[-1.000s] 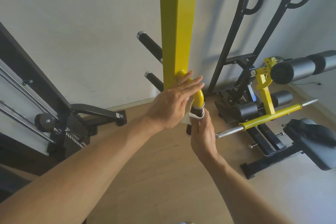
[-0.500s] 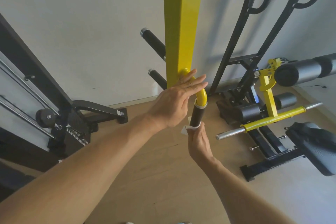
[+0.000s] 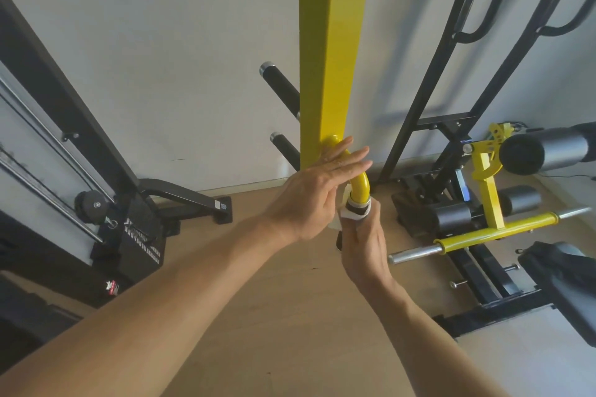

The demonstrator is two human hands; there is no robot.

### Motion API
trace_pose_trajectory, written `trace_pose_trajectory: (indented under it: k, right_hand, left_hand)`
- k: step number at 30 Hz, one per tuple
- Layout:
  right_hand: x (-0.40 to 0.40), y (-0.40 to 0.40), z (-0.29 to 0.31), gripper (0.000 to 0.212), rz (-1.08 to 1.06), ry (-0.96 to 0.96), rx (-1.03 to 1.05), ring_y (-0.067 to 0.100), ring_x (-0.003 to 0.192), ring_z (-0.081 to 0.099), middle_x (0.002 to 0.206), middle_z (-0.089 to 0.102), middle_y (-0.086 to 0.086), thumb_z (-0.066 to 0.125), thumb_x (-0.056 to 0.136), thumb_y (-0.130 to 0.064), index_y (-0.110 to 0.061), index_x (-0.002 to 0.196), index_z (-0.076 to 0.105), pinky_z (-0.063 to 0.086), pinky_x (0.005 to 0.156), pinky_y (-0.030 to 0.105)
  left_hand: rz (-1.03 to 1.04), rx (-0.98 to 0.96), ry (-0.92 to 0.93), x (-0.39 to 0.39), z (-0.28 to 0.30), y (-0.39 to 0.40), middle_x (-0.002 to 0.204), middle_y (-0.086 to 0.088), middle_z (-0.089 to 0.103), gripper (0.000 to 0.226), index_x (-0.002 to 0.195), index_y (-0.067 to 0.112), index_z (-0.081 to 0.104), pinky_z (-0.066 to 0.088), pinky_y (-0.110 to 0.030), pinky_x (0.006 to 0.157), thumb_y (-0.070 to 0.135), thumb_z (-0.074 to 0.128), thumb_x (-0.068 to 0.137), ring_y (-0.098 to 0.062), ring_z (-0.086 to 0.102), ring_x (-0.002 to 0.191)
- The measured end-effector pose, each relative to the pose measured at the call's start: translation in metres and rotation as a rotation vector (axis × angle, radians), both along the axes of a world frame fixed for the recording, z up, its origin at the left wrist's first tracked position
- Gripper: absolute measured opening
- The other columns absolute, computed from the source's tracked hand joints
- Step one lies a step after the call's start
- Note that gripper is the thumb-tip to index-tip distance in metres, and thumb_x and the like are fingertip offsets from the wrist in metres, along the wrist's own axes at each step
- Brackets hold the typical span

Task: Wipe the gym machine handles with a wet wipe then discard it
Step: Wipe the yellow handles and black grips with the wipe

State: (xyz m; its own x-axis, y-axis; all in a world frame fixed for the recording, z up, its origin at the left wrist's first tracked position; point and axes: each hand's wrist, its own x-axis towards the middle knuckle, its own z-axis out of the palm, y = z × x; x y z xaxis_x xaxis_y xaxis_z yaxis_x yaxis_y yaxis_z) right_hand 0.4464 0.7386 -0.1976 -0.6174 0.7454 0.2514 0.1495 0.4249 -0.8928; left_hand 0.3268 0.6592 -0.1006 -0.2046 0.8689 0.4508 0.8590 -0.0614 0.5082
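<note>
Wrapping the white wet wipe around the black handle, the right hand has its grip clenched on wipe and handle together, just under the yellow curved tube. Over on the other side, the left hand lies flat, fingers straight, grip released, palm against that bend beside the yellow upright post. Wooden floor below.

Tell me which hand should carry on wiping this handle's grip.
Right. The right hand is closed around the black grip with the wet wipe; the left hand lies flat and open on the yellow bend.
</note>
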Motion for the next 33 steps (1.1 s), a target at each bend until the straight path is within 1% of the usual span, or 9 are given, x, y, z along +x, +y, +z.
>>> trace_pose_trajectory:
  k: [3,10,14,19,23,25,27,30,33]
  right_hand:
    - [0.001,0.0,-0.004,0.011,-0.017,0.022,0.006,0.021,0.067,0.051,0.083,0.055,0.006,0.046,0.1,-0.023,-0.025,0.109,0.039,0.043,0.055,0.031]
    - [0.014,0.003,-0.04,0.016,-0.008,-0.511,-0.266,0.009,0.072,0.055,0.093,0.058,-0.004,0.051,0.101,-0.029,-0.026,0.114,0.042,0.042,0.053,0.02]
    - [0.027,-0.008,-0.04,0.02,0.174,-0.799,-0.333,0.013,0.068,0.061,0.088,0.068,0.003,0.058,0.094,-0.029,-0.012,0.1,0.067,0.05,0.057,0.023]
    - [-0.012,-0.046,0.022,0.04,0.099,-0.366,-0.383,0.015,0.055,0.041,0.061,0.051,0.0,0.064,0.09,-0.041,-0.002,0.078,0.066,0.034,0.05,0.025]
    - [-0.045,-0.061,0.055,0.028,0.215,-0.033,-0.766,0.015,0.075,0.061,0.087,0.072,0.003,0.067,0.093,-0.034,-0.01,0.107,0.072,0.044,0.054,0.025]
    - [-0.062,-0.068,0.056,0.033,0.195,-0.009,-0.856,0.02,0.079,0.055,0.092,0.068,0.007,0.068,0.092,-0.034,-0.011,0.117,0.068,0.042,0.051,0.023]
    - [-0.082,-0.078,0.057,0.037,0.101,0.046,-0.895,0.021,0.081,0.056,0.097,0.065,0.009,0.068,0.093,-0.03,-0.009,0.122,0.063,0.046,0.052,0.023]
    - [-0.122,-0.094,0.06,0.041,-0.053,0.226,-0.943,0.025,0.107,0.064,0.117,0.067,0.009,0.07,0.092,-0.025,-0.007,0.128,0.06,0.058,0.078,0.03]
    - [-0.16,-0.105,0.065,0.042,-0.209,0.155,-0.677,0.018,0.105,0.067,0.111,0.072,-0.001,0.068,0.087,-0.041,-0.017,0.121,0.068,0.055,0.083,0.026]
  left_hand:
    - [0.018,0.012,-0.005,0.003,-0.002,0.003,0.157,0.008,0.039,0.052,0.148,0.018,0.046,0.027,-0.026,0.116,-0.003,0.043,0.1,-0.005,0.016,0.152]
    - [0.042,-0.005,-0.049,0.007,-0.002,0.003,0.161,0.007,0.032,0.055,0.15,0.018,0.043,0.03,-0.032,0.117,-0.004,0.043,0.1,-0.007,0.012,0.153]
    - [-0.011,-0.032,-0.258,0.011,0.005,-0.003,0.161,0.007,0.033,0.051,0.148,0.016,0.046,0.015,-0.014,0.118,-0.003,0.045,0.1,0.001,0.009,0.152]
    - [-0.061,-0.019,-0.638,-0.003,0.029,-0.026,0.152,0.007,0.048,0.038,0.139,0.015,0.057,0.033,-0.014,0.113,0.006,0.047,0.103,0.009,0.04,0.137]
    - [0.1,0.335,-0.603,-0.026,0.028,-0.045,0.13,-0.003,0.067,0.035,0.138,0.009,0.054,0.057,-0.036,0.094,0.008,0.047,0.104,-0.011,0.066,0.117]
    - [0.287,0.464,-0.533,-0.052,0.013,-0.052,0.117,0.002,0.072,0.028,0.129,0.015,0.058,0.06,-0.041,0.085,0.01,0.051,0.103,-0.009,0.07,0.105]
    - [0.445,0.469,-0.578,-0.081,-0.001,-0.059,0.11,0.009,0.073,0.024,0.122,0.021,0.062,0.06,-0.035,0.083,0.012,0.057,0.099,-0.002,0.069,0.1]
    - [0.528,0.305,-0.65,-0.127,-0.023,-0.07,0.107,0.018,0.069,0.021,0.115,0.021,0.065,0.048,-0.006,0.076,0.014,0.061,0.095,0.016,0.062,0.093]
    - [0.488,0.112,-0.657,-0.166,-0.041,-0.075,0.105,0.022,0.065,0.017,0.109,0.026,0.065,0.039,0.0,0.072,0.018,0.06,0.095,0.025,0.056,0.088]
